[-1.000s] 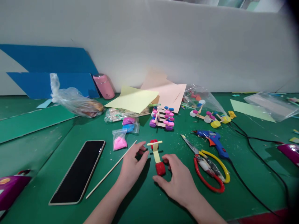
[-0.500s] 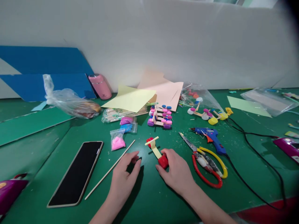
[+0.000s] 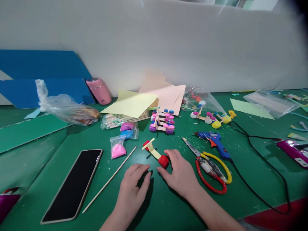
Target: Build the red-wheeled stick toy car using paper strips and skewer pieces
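At the far left of my reach, a phone (image 3: 72,186) lies on the green table (image 3: 173,205), and a stick (image 3: 110,178) slants between it and my left hand (image 3: 132,184), which hangs empty, thumb and fingertips narrowly parted. Ahead, between and just beyond my hands, sits the red model (image 3: 155,154), its pale crossbar toward the upper left and its near red block beside the fingers of my right hand (image 3: 180,175). That hand is curved wide about the block; whether skin meets red, I cannot tell. The step in hand looks like placing or adjusting the model; a next move on it calls for a light pinch at the block, clear of the crossbar. As for room, the stick bounds my left hand on its outer side, bare green opens between my forearms, and a strip of table separates the model from a row of models (image 3: 163,123) behind. To the right, scissors (image 3: 204,164) stand near my right hand, the tighter side, with a glue gun (image 3: 218,142) past their blades and its cord (image 3: 255,199) running toward the table's near edge.
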`<state>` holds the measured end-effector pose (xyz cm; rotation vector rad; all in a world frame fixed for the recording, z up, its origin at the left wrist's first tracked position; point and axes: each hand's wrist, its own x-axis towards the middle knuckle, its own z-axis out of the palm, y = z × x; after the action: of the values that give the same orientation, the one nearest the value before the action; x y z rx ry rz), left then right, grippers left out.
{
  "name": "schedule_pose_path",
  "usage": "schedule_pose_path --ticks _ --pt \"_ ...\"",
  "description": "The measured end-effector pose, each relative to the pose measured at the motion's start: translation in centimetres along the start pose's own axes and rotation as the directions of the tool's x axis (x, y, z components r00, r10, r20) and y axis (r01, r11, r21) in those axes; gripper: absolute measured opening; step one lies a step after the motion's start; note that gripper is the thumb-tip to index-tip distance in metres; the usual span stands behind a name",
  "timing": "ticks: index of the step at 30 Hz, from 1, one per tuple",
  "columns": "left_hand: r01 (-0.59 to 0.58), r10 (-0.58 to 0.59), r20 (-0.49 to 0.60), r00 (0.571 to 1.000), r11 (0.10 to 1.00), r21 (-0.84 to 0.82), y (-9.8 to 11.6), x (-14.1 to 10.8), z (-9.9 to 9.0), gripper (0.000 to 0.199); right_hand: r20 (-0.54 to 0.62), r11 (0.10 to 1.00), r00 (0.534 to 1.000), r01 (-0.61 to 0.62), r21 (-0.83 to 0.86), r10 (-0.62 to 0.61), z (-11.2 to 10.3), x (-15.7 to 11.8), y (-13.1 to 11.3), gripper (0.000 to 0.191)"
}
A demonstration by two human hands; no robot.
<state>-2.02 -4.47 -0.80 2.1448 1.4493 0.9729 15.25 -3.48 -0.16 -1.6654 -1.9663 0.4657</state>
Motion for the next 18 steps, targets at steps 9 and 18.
schedule_pose_path --ticks 9,18 --pt "-0.109 0.117 0.066 0.991 0.988 -0.113 2.3 1.3 1.0 0.014 -0.239 0.931 0.952 -0.252 -0.265 0.19 -6.1 -6.1 8.2 0.03" --pt "0.083 -0.024 0.171 0.985 0.933 -0.35 5.0 2.4 2.9 0.015 -0.046 0.872 0.93 -0.359 -0.332 0.365 -6.8 -6.2 10.4 0.039"
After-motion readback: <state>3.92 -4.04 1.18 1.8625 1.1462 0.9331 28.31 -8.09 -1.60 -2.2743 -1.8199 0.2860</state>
